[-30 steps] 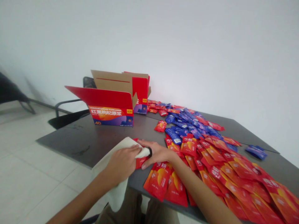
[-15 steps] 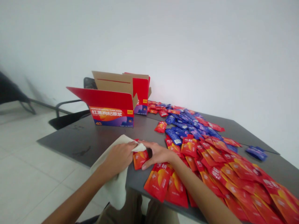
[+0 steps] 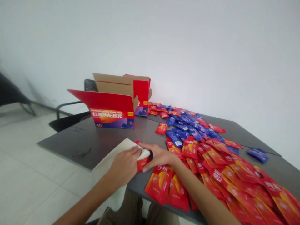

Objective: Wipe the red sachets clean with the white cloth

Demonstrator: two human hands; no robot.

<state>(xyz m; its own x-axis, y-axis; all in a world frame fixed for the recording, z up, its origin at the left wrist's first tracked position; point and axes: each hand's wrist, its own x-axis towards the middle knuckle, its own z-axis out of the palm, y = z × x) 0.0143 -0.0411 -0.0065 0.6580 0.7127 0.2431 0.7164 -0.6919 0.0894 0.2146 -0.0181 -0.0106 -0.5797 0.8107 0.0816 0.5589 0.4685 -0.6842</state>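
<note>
My left hand (image 3: 126, 164) is closed on a pale cloth (image 3: 114, 150), pressing a folded end of it onto a red pouch (image 3: 142, 163) that lies on the table near its front edge. The rest of the cloth spreads under my wrist and hangs over the edge. At the pouch's right side, my right hand (image 3: 157, 155) curves with thumb and fingers around it, gripping it by the edges. Cloth and fingers hide much of that pouch. Just right of it, several red pouches (image 3: 159, 184) overlap, passing beneath my right forearm.
Two open red cartons, a front one (image 3: 112, 118) and a rear one (image 3: 142, 97), stand at the back left of the dark table (image 3: 77, 140). Blue pouches (image 3: 187, 122) and many red ones (image 3: 246, 175) pile up along the right. A black chair (image 3: 67, 117) stands behind the left edge.
My left hand has shifted slightly right with the cloth, whose folded end now covers more of the red pouch. My right hand stays around the pouch.
</note>
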